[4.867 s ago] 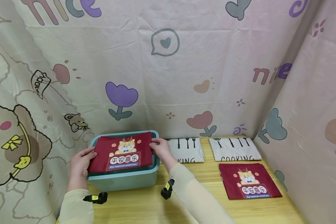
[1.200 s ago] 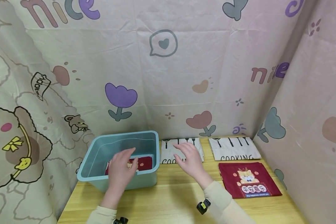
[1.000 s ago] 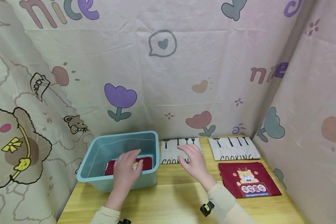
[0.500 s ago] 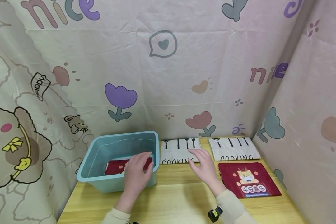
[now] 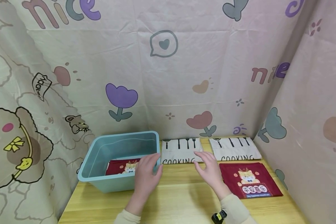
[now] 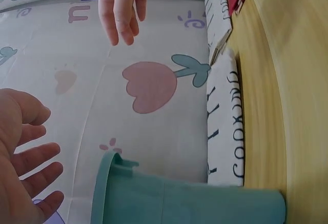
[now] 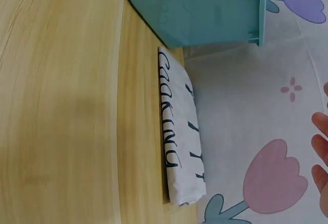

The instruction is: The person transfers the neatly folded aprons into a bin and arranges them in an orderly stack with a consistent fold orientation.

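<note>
My left hand (image 5: pixel 147 174) hovers over the front right corner of the blue-green plastic bin (image 5: pixel 100 179), fingers loosely bent around nothing. A folded red cloth (image 5: pixel 119 167) with a cartoon animal print lies inside the bin, partly covered in view by that hand. My right hand (image 5: pixel 211 172) is raised in front of the white folded cloths, thumb and fingers apart with nothing between them. Nearest it are the left white COOKING cloth (image 5: pixel 182 152) and a second folded red cloth (image 5: pixel 249 179) on the table. In the left wrist view both hands hang in the air, the right hand (image 6: pixel 123 6) farther off.
Another white COOKING cloth (image 5: pixel 235 150) lies at the back right, behind the red one. The wooden table (image 5: pixel 179 199) ends against a printed fabric curtain (image 5: pixel 168 81) at the back and sides. The bin stands at the table's left.
Earlier both hands held a red folded cloth over the bin; it now lies inside, let go. Over the last second both hands have drifted right, empty.
</note>
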A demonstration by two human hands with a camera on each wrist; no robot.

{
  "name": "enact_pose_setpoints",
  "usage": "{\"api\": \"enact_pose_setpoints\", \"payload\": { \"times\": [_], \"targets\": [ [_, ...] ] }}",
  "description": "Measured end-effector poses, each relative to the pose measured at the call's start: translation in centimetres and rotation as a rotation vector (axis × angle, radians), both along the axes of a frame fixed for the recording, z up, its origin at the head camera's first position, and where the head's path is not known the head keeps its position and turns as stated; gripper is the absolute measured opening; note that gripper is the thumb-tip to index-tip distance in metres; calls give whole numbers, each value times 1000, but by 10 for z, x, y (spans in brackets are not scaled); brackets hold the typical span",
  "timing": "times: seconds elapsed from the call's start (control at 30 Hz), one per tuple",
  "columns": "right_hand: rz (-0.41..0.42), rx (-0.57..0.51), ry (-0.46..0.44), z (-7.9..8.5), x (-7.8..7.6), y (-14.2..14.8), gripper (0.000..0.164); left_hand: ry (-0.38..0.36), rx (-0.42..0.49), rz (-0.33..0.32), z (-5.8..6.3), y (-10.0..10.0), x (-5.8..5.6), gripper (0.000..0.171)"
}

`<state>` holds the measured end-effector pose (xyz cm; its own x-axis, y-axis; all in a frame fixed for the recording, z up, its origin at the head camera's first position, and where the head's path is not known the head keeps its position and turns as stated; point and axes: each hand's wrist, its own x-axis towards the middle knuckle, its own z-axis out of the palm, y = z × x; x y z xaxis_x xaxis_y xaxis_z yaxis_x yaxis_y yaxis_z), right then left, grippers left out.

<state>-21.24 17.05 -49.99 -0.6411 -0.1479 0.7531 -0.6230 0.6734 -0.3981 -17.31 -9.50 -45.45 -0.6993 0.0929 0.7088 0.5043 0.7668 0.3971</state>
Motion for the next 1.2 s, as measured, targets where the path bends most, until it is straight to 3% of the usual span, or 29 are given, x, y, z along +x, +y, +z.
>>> {"api": "enact_pose_setpoints", "payload": {
  "times": [0.3,0.6,0.9,1.2],
  "targets": [
    [-51,-10,-19,-4,3,15,40,-45,-3,-7,1,19,5,44],
    [-86,-26,-25,-11,4,29,40,11,46,-67,-6,38,8,41],
    [-124,-31,3,-16,6,40,43,-32,93,-85,-14,54,11,40],
    [-195,-37,-70,-31,6,63,40,-141,142,-50,-24,63,10,38]
  ]
}}
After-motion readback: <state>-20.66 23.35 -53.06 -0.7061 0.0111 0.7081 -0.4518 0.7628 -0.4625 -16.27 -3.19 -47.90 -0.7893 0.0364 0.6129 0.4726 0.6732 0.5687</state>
